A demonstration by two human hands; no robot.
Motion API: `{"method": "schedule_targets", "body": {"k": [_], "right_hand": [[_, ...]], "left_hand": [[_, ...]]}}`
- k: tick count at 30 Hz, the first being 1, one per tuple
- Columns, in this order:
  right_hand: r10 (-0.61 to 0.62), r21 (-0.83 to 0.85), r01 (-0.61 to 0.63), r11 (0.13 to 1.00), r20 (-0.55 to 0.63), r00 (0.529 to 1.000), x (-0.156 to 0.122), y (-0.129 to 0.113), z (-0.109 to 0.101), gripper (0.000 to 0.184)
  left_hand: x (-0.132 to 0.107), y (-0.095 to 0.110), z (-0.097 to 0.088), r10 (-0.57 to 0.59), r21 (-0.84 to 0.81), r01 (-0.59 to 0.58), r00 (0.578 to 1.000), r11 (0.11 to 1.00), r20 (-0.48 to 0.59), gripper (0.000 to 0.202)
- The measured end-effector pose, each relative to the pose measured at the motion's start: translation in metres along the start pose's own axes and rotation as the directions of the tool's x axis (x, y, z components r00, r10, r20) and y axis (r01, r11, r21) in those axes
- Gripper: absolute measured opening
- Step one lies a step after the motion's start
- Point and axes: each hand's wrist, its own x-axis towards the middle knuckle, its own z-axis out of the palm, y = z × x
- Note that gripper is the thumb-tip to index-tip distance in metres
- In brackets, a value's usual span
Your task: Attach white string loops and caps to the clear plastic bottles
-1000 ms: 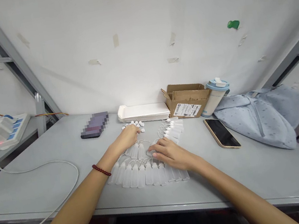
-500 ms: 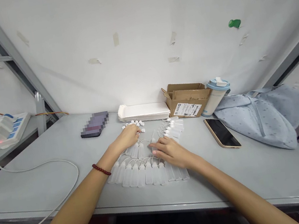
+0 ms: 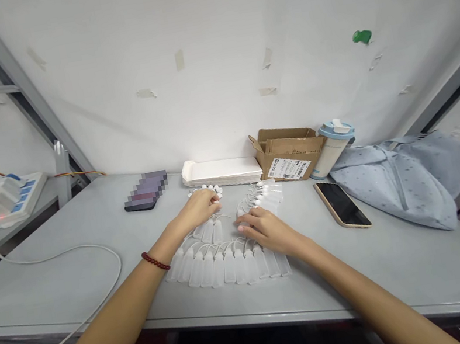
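Reference landmark: brown open-topped cardboard box [image 3: 295, 150] with a white printed label, standing on the grey flat table [image 3: 363, 273].

Work items: translucent white flat plastic tags with thin white loops. Main row [image 3: 229, 270], fanned side by side in a shallow arc, nearer the wearer than the box and mostly to its left. Smaller group [image 3: 209, 233] between that row and the box, also left of it. Further tags [image 3: 275, 190] overlap in a slanting column just in front of the box.

Small white blocky plastic pieces [image 3: 217, 189]: loose cluster, left of the box.

Left hand [image 3: 199, 207]: left of the box, over the near edge of the cluster. Fingers bent, tips drawn close to the thumb; cannot tell whether a piece is held. Dark red beaded bracelet [image 3: 155, 261] on this wrist.

Right hand [image 3: 266, 228]: in front of the box, between column and main row. Fingers loosely curled, narrow gap between thumb and forefinger; cannot tell whether a tag is gripped.

Adjacent to box: flat white stack [image 3: 225, 170] on its left; pale cup with blue lid [image 3: 326, 156] on its right.
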Motion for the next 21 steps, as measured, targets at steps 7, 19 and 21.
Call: {"method": "schedule_targets", "body": {"k": [7,19,21], "right_hand": [[-0.039,0.012,0.041,0.999,-0.133,0.99,-0.001,0.001,0.0,0.025],[-0.075,0.077,0.117,0.99,-0.411,0.909,-0.001,0.004,0.0,0.013],[-0.084,0.094,0.136,0.986,-0.423,0.902,-0.002,0.002,-0.002,0.011]], "left_hand": [[-0.004,0.014,-0.004,-0.044,-0.428,0.094,0.991,0.899,0.126,0.024],[-0.006,0.024,-0.013,-0.07,-0.657,0.208,0.971,0.724,0.23,0.031],[-0.005,0.02,-0.011,-0.106,-0.712,0.223,0.973,0.666,0.206,0.03]]}}
